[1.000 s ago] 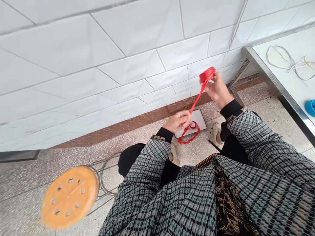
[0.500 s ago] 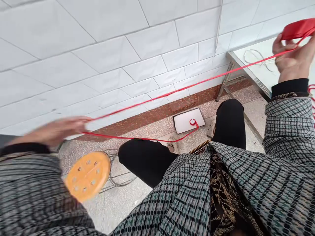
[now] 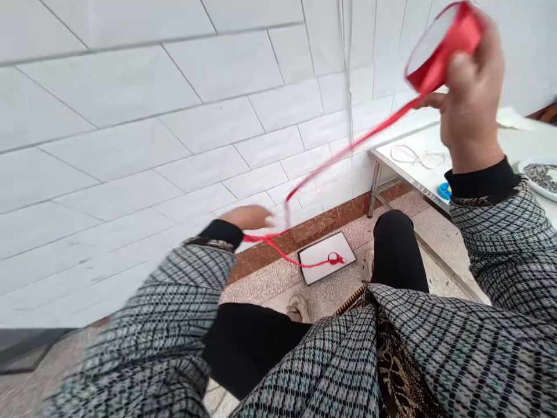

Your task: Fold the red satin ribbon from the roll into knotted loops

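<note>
High on the right, my right hand (image 3: 472, 98) is closed around a roll of red ribbon (image 3: 455, 46). A strand of red ribbon (image 3: 369, 138) runs down from the roll toward my left hand (image 3: 252, 217), which is in front of the wall with its fingers smeared by motion. The ribbon bends sharply just right of those fingers and passes below the hand at the wrist; whether the fingers grip it, I cannot tell. Another strand leads down to a small red ribbon roll (image 3: 335, 259) on a white, dark-edged tray (image 3: 317, 253) on the floor.
A white table (image 3: 400, 153) on metal legs stands at right, with a clear loop of cord (image 3: 418, 157), a blue object (image 3: 444, 190) and a white plate (image 3: 528, 168) of small grey pieces. The white tiled wall (image 3: 130, 174) is close ahead. My knees flank the tray.
My left hand has moved right, toward the middle, and my right hand has swung left with the roll. The ribbon between them has shortened and bent. The orange stool is out of view.
</note>
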The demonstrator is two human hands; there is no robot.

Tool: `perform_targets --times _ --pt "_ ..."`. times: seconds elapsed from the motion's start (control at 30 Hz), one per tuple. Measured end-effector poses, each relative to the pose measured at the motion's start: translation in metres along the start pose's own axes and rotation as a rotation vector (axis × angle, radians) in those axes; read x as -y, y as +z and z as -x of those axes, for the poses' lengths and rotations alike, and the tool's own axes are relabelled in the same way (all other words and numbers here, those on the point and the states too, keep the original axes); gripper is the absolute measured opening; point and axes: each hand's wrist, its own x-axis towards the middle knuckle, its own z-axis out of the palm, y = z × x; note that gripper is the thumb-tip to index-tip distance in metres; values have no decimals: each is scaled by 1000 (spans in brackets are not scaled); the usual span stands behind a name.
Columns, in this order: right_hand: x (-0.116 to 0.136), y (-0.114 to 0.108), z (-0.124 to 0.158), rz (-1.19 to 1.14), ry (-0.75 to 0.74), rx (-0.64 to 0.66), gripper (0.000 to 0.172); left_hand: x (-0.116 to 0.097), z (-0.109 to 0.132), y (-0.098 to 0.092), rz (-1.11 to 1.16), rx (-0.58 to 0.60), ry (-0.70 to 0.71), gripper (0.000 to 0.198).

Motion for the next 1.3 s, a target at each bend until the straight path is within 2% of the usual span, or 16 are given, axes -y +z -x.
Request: perform_targets --times 0.03,0.07,0.13,0.2,0.27,0.37,0.5,0.6,0.7,0.9,1.1,1.23,1.3 --pt "10 17 0 69 -128 52 45 -10 -13 3 13 20 18 32" --pt "20 34 0 138 -178 135 47 -24 -25 8 61 14 45 28" --pt "34 61 1 264 -172 225 48 -60 -38 23 263 -93 151 20" --pt "41 82 1 343 -138 276 52 -101 -39 39 517 -238 291 22" --pt "43 97 2 376 -114 308 57 -134 -32 50 642 -283 371 22" --pt "39 111 3 399 -109 331 56 -158 -21 55 662 -343 374 25" --pt "36 121 4 478 -152 356 54 -159 -20 49 596 -436 328 17" --pt "37 124 3 530 -160 380 56 -154 -27 45 606 -432 342 18" --pt "40 123 2 590 -208 384 61 -148 -33 46 724 -350 337 17" --pt "37 115 -4 701 -249 365 67 -131 -24 64 862 -125 187 26" --pt "34 116 -12 952 -264 358 83 -120 -13 76 884 -52 63 2" --pt "42 126 -11 1063 -288 357 86 -121 -14 82 927 14 -23 15" --pt "38 115 -23 1074 -222 294 90 -114 -7 91 959 90 -70 16"
